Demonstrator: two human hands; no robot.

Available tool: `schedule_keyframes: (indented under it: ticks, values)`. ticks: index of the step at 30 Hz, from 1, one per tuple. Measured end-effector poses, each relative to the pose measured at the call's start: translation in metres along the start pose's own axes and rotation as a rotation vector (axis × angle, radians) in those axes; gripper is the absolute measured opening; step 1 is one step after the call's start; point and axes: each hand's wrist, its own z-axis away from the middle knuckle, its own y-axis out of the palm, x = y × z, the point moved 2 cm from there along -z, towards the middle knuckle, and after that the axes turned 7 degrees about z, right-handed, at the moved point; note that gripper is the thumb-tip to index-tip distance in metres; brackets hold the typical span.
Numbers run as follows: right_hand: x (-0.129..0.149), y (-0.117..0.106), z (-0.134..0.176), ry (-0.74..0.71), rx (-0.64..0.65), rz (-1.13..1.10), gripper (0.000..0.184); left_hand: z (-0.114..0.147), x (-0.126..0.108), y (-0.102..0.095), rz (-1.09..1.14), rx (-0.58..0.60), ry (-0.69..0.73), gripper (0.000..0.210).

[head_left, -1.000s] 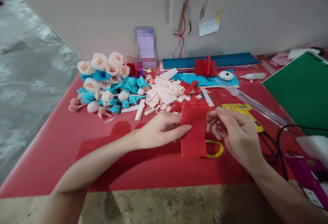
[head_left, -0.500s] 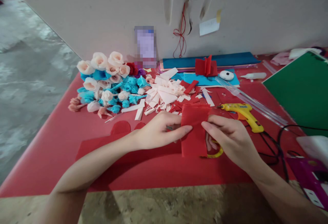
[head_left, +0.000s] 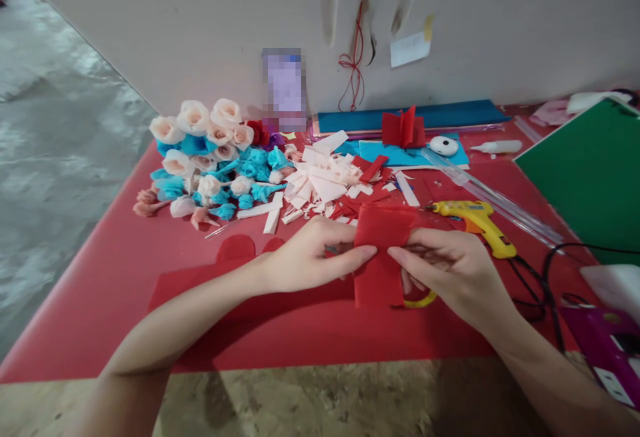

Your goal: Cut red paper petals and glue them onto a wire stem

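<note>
In the head view, both forearms are cut off at the bottom. The red paper (head_left: 377, 284) is held over the near part of the bench (head_left: 300, 344): a plain, matt oblong, taller than wide, its top edge slightly uneven and layered. The left hand (head_left: 317, 257) pinches its left side, thumb in front; the right hand (head_left: 447, 260) pinches the right side likewise, the two thumbs near each other. Several fingers are hidden behind the paper, and whether its lower edge touches the bench cannot be told. A yellow loop (head_left: 423, 302) shows only in part beside the paper's lower right corner. A red sheet (head_left: 183, 285), partly covered by the left forearm, is hard to part from the red bench. Farther back lie a glue gun (head_left: 495, 240), pale scraps (head_left: 323, 180) and paper flowers (head_left: 193, 117); the phone (head_left: 286, 84) by the wall is pixelated.
</note>
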Motion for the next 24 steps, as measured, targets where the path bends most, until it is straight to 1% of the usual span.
schedule_keyframes:
  ticks: [1,2,5,7,10,14,17,19,22,24]
  values:
    - [-0.002,0.000,0.000,0.009,0.012,-0.015,0.016,0.000,0.000,0.000,-0.002,-0.001,-0.002,0.031]
    - [-0.003,-0.001,0.001,0.012,0.031,-0.025,0.018,0.000,0.000,0.000,-0.006,-0.002,-0.006,0.032]
    - [-0.009,-0.004,0.002,-0.016,0.055,-0.032,0.035,0.000,0.000,-0.001,-0.014,-0.004,-0.018,0.033]
    - [-0.009,-0.006,0.002,-0.027,0.053,-0.010,0.041,0.000,0.000,-0.001,-0.007,0.000,-0.025,0.034]
    - [-0.004,-0.004,0.001,-0.053,0.017,0.080,0.040,0.000,0.002,-0.001,0.012,0.007,-0.033,0.033]
    - [0.003,-0.001,0.004,-0.089,-0.076,0.215,0.040,-0.001,0.002,0.001,0.051,0.024,-0.018,0.031]
    - [0.001,-0.001,0.005,-0.087,-0.094,0.233,0.041,-0.001,0.002,0.001,0.070,0.027,-0.028,0.031]
    - [-0.003,-0.002,0.005,-0.054,-0.046,0.169,0.044,0.000,0.001,0.001,0.062,0.011,-0.039,0.031]
    - [-0.010,-0.004,0.005,-0.017,0.059,-0.051,0.047,0.000,-0.001,-0.001,0.050,-0.006,-0.040,0.032]
    - [-0.011,-0.004,0.005,-0.013,0.081,-0.129,0.039,0.000,-0.001,-0.001,0.046,-0.006,-0.033,0.032]
